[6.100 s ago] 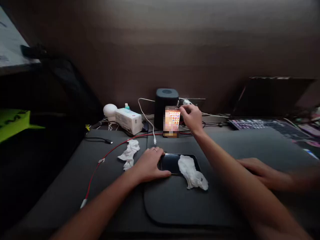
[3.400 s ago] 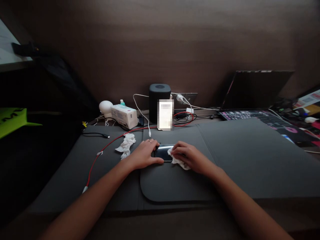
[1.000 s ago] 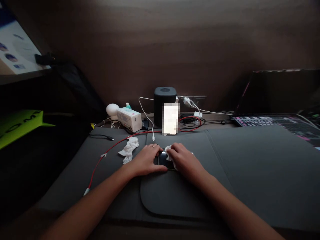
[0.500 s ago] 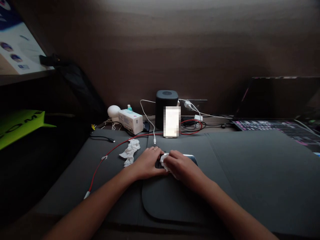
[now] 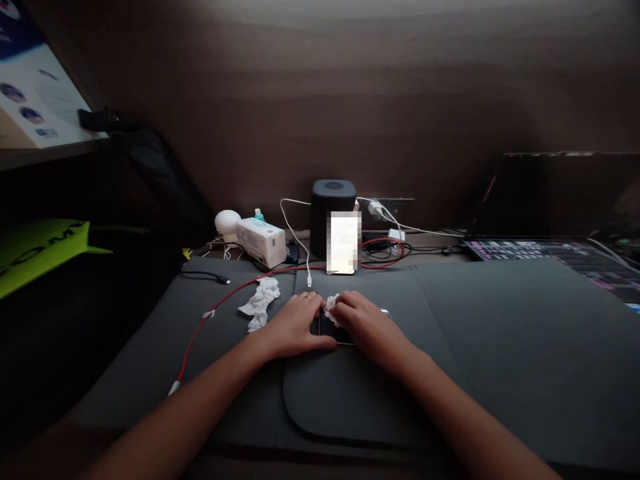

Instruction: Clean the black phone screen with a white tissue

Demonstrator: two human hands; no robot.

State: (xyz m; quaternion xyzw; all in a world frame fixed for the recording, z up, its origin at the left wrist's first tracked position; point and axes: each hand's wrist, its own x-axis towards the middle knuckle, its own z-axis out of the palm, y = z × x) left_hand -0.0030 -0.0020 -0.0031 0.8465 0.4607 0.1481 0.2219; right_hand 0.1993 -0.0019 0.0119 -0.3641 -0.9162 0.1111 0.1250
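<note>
At a dim desk, a person's left hand (image 5: 295, 325) lies flat across the near-left end of a dark smartphone (image 5: 331, 327) lying face up on a grey desk mat (image 5: 350, 400), thumb along its near edge and fingers curled over the far edge, pinning it in place rather than lifting it; the right hand (image 5: 365, 320) presses a crumpled white tissue (image 5: 331, 308) against the glass, its fingers bunched together over the wad, which shows only at the fingertips. The phone sits at the far edge of the mat, mostly hidden beneath both hands. It looks like a thin, rigid slab with a smooth glossy face, likely slick and prone to sliding on the mat and to scratching or cracking if dropped, so a hold by the long side edges appears safest, clear of the screen; the tissue is soft, nearly weightless and easily torn, best kept balled under the fingertips. Nearby lie a second crumpled tissue (image 5: 260, 303), a red cable (image 5: 220, 308) trailing across the desk, a white cable (image 5: 295, 240), a black cylindrical speaker (image 5: 333, 200) behind a propped-up lit phone (image 5: 343, 243), a white box (image 5: 261, 241) and an open laptop (image 5: 550, 220)
</note>
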